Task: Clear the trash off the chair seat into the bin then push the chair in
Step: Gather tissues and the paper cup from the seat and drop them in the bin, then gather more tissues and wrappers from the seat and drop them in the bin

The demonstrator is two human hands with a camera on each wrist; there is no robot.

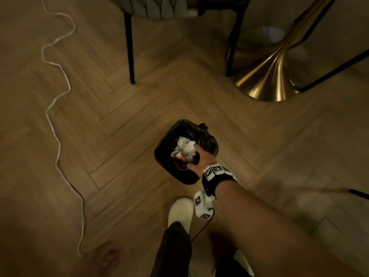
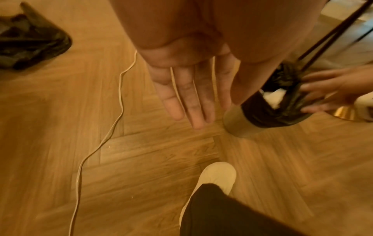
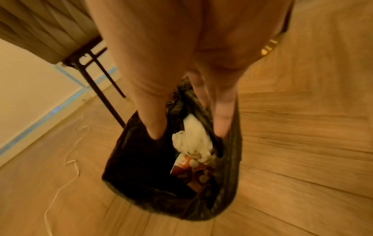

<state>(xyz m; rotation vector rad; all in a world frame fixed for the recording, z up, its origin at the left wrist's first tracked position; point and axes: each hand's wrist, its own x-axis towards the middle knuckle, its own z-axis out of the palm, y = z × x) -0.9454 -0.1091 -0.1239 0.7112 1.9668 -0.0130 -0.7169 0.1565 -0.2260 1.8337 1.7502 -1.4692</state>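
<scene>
A small bin lined with a black bag (image 1: 164, 145) stands on the wood floor in front of my feet. Crumpled white tissue (image 1: 184, 145) and a red-and-white paper cup (image 1: 178, 156) lie inside it. My right hand (image 1: 196, 156) hovers over the bin's mouth, thumb and fingers spread straight, holding nothing. The right wrist view shows that hand (image 3: 188, 134) above the tissue (image 3: 193, 140) and the cup (image 3: 189, 169). My left hand (image 2: 187, 99) hangs flat and empty to the left of the bin (image 2: 260, 115). The grey padded chair (image 1: 155, 7) stands at the top, its seat out of sight.
A white cord (image 1: 56, 108) snakes across the floor on the left. A brass table base (image 1: 267, 76) and thin black legs (image 1: 329, 74) stand at the upper right. My white shoe (image 1: 180, 211) is just behind the bin. A dark bag (image 2: 30, 43) lies on the floor.
</scene>
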